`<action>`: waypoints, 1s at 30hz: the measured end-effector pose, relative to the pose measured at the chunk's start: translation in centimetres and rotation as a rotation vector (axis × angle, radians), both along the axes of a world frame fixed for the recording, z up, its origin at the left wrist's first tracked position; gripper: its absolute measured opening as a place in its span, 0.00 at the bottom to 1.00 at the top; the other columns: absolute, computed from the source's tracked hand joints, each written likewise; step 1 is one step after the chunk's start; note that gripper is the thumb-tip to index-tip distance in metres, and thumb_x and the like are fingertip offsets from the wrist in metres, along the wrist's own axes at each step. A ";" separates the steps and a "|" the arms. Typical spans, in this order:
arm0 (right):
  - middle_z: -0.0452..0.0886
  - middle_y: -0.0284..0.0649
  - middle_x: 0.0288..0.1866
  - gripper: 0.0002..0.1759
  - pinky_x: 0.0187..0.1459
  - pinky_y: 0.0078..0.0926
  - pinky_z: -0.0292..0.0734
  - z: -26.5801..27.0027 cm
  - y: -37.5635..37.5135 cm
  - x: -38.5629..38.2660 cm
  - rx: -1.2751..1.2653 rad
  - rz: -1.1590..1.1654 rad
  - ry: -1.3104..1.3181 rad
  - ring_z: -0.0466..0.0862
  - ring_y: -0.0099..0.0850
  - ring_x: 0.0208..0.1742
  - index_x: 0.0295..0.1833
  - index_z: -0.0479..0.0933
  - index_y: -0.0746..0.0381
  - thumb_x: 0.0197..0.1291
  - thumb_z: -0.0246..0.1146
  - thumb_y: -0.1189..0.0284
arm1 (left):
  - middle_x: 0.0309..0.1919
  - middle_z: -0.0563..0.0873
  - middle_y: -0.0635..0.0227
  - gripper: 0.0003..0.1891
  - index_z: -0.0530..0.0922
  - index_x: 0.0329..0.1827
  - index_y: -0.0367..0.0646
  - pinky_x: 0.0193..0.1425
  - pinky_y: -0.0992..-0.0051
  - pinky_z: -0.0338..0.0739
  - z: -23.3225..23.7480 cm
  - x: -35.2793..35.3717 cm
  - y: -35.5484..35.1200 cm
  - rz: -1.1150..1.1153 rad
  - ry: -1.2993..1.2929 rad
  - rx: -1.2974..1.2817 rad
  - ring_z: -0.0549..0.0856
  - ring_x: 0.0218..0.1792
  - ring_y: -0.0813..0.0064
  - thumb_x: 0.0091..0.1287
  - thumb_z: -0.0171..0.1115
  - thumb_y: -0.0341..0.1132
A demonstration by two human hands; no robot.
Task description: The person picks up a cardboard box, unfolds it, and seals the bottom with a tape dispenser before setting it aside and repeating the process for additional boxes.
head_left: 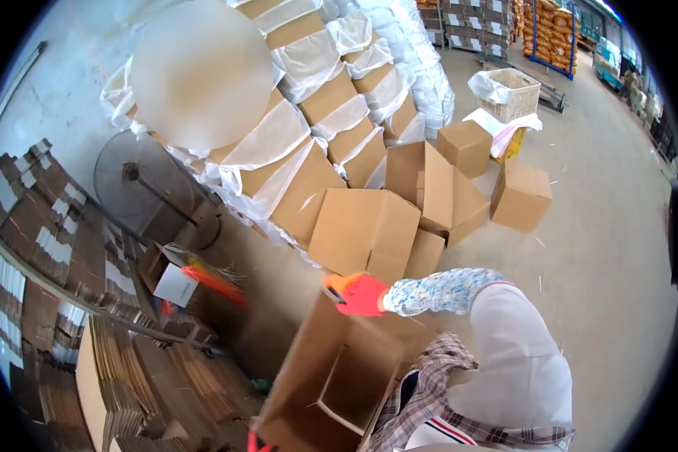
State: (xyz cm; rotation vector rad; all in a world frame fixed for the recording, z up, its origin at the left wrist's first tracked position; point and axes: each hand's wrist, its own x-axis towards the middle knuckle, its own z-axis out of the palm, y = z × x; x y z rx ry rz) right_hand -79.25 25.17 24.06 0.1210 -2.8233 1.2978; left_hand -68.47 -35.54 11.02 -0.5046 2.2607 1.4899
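Observation:
My right hand (360, 294), in a red and orange glove, is closed at the far upper edge of an open cardboard box (301, 377). A small dark item shows at its fingertips, too small to identify. Only a sliver of my left hand (258, 443), also in a red glove, shows at the bottom edge by the same box's left side; its fingers are hidden. The box leans against my body, and its inner flaps are visible. Just beyond my right hand stands another cardboard box (361, 230).
Wrapped cartons (331, 98) are stacked ahead. More boxes (521, 196) stand at the right, near a white basket (514, 94). Flattened cardboard (120, 377) fills the left side, with a standing fan (132, 172) and a box of orange material (177, 285) nearby.

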 end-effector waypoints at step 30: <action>0.76 0.50 0.39 0.29 0.44 0.42 0.71 -4.0 5.6 5.1 -0.020 0.252 0.167 0.76 0.48 0.39 0.45 0.70 0.65 0.55 0.63 0.49 | 0.73 0.54 0.43 0.46 0.57 0.73 0.46 0.62 0.39 0.65 -10.6 -2.0 15.1 -0.624 0.050 -1.022 0.63 0.66 0.33 0.55 0.65 0.60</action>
